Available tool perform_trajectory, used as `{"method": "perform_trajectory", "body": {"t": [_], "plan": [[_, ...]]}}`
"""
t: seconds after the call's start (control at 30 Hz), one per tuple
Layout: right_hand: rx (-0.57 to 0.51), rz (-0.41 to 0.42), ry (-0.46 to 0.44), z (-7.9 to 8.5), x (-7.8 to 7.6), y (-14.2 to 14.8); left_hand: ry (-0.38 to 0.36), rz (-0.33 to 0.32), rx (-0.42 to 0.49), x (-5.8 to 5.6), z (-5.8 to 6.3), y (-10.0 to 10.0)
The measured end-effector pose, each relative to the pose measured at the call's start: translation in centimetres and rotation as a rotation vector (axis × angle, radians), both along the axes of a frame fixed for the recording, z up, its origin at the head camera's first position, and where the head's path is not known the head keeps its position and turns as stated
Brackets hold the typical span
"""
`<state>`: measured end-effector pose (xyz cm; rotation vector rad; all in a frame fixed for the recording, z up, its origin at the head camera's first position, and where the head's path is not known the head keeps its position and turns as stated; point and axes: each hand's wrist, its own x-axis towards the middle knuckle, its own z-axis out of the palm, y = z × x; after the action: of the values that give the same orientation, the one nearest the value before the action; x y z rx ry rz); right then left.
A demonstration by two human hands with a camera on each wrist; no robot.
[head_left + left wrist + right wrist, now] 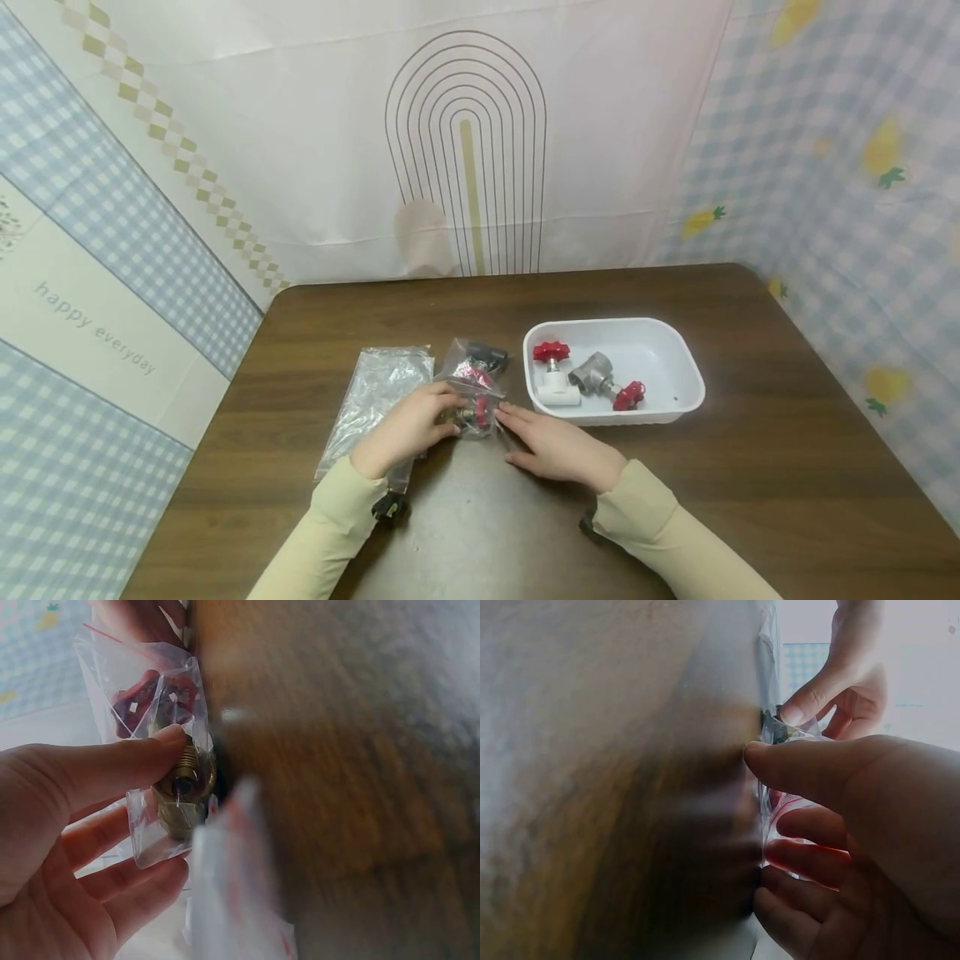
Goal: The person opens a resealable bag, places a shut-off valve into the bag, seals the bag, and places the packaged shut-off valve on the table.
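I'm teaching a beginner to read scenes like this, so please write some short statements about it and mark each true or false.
1. The left hand holds a small bag with a brass valve inside. True.
2. A white valve and a grey valve lie in the white tray. True.
3. Both handles in the tray are blue. False: both are red.
4. The flat clear bags lie to the right of the tray. False: the flat clear bags lie to its left.
5. The right hand is inside the tray. False: the right hand is at the small bag.
6. A black part lies beyond the small bag. True.
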<state>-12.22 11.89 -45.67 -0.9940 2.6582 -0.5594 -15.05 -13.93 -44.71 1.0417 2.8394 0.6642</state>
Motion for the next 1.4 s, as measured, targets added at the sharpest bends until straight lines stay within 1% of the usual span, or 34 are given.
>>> {"method": "perform_trajectory", "body": {"t": [0.17, 0.23, 0.33, 0.4, 0.43, 0.5, 0.6, 0.67, 0.73, 0.83, 0.9, 0.97, 1.03, 1.13, 1.3, 1.4], "plan": [[-0.007, 0.008, 0.0, 0.0, -0.1, 0.2, 0.03, -0.016, -0.033, 0.0, 0.0, 0.0], [-0.007, 0.004, -0.011, 0.2, 0.0, 0.3, 0.023, -0.002, -0.04, 0.3, 0.4, -0.2], [-0.001, -0.008, -0.023, 0.7, 0.4, 0.6, 0.008, 0.047, -0.041, 0.9, 1.3, -1.4], [-0.007, -0.021, -0.016, 1.2, 0.7, 0.8, 0.014, 0.098, -0.036, 1.2, 2.1, -2.6], [-0.008, -0.023, -0.005, 1.5, 0.8, 0.8, 0.033, 0.125, -0.043, 1.4, 2.4, -3.5], [-0.02, -0.025, 0.034, 2.1, 1.1, 0.7, 0.063, 0.177, -0.048, 1.8, 3.0, -5.2], [-0.053, -0.007, 0.127, 3.0, 1.5, 0.2, 0.095, 0.255, -0.064, 2.5, 3.7, -7.9], [-0.089, 0.015, 0.202, 3.5, 1.7, -0.4, 0.093, 0.293, -0.067, 3.1, 3.9, -9.4], [-0.133, 0.044, 0.273, 3.8, 1.9, -1.2, 0.079, 0.314, -0.066, 3.7, 4.1, -10.6], [-0.182, 0.107, 0.348, 4.0, 2.0, -2.4, 0.045, 0.311, -0.071, 4.6, 4.1, -11.7], [-0.194, 0.161, 0.36, 4.0, 2.1, -3.3, 0.01, 0.291, -0.073, 5.2, 3.9, -12.1], [-0.191, 0.217, 0.349, 3.8, 2.0, -4.1, -0.019, 0.263, -0.073, 5.6, 3.5, -12.3], [-0.183, 0.269, 0.318, 3.4, 1.9, -4.9, -0.044, 0.238, -0.066, 5.9, 2.9, -12.4], [-0.147, 0.318, 0.277, 2.4, 1.4, -6.2, -0.068, 0.197, -0.053, 6.2, 2.2, -12.3], [-0.061, 0.355, 0.253, 0.6, 0.9, -8.3, -0.147, 0.184, -0.068, 7.2, 1.3, -11.8], [-0.037, 0.375, 0.237, 0.1, 0.8, -9.0, -0.168, 0.194, -0.079, 7.6, 1.0, -11.5]]}}
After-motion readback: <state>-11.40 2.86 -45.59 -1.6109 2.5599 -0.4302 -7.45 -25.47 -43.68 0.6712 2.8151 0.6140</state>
